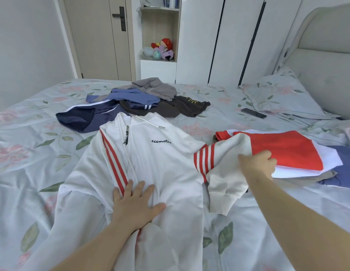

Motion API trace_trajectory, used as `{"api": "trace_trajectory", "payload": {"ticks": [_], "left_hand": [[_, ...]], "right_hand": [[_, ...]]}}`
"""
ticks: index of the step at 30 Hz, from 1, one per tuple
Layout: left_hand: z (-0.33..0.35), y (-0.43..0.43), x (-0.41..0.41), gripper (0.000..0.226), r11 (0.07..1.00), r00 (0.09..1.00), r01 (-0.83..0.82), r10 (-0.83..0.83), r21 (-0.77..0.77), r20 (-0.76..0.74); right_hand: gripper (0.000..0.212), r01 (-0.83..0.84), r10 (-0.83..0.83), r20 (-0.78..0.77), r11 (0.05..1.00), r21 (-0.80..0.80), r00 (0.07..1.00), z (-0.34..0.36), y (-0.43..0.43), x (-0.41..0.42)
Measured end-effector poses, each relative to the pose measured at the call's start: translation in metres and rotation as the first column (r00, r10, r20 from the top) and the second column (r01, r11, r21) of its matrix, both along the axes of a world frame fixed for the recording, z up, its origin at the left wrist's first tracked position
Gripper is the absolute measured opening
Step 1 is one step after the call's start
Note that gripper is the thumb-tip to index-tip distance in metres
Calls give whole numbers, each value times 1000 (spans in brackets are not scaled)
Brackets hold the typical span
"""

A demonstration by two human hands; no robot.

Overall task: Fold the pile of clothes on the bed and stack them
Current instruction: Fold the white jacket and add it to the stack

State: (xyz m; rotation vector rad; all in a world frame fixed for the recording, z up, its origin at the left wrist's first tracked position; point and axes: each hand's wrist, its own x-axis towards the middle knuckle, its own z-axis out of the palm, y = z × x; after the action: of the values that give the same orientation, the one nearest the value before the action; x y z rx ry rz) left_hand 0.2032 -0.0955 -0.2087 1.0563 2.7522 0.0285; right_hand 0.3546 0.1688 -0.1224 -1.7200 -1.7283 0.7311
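A white zip hoodie [160, 159] with red stripes lies face up on the bed in front of me. My left hand [136, 204] presses flat on its lower front, fingers spread. My right hand [258, 165] grips the hoodie's right sleeve [225, 173] and holds it lifted, the ribbed cuff hanging down. To the right lies a stack of folded clothes [291, 153] with a red piece on top. Behind the hoodie sits an unfolded pile [135, 100] of blue, grey and dark brown garments.
The bed [33, 153] has a pale floral sheet. A black phone [253, 113] lies near a floral pillow [278, 94] at the right. A padded headboard [326, 55] rises far right. White wardrobes, a shelf with plush toys [162, 49] and a door stand behind.
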Motion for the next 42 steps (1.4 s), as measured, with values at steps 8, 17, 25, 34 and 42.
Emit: {"api": "trace_trajectory", "payload": {"ticks": [8,17,25,34,42], "left_hand": [[-3,0,0,82,1000,1000,-8,8,-11,-26],[0,0,0,83,1000,1000,-10,9,-14,-18],[16,-13,-16,45,985,993,31,-50,172,109],[40,-54,-64,39,902,950,-298,248,313,191],[97,-74,-124,9,386,440,-845,108,370,892]], "right_hand": [[19,-244,246,29,968,-54,969,-11,2,8],[73,8,0,-57,989,151,998,79,19,17],[48,-626,633,112,774,-93,766,6,-74,-56],[43,-749,743,273,654,-106,611,-67,-163,-127],[45,-735,618,500,675,57,607,-100,-176,-126]]}}
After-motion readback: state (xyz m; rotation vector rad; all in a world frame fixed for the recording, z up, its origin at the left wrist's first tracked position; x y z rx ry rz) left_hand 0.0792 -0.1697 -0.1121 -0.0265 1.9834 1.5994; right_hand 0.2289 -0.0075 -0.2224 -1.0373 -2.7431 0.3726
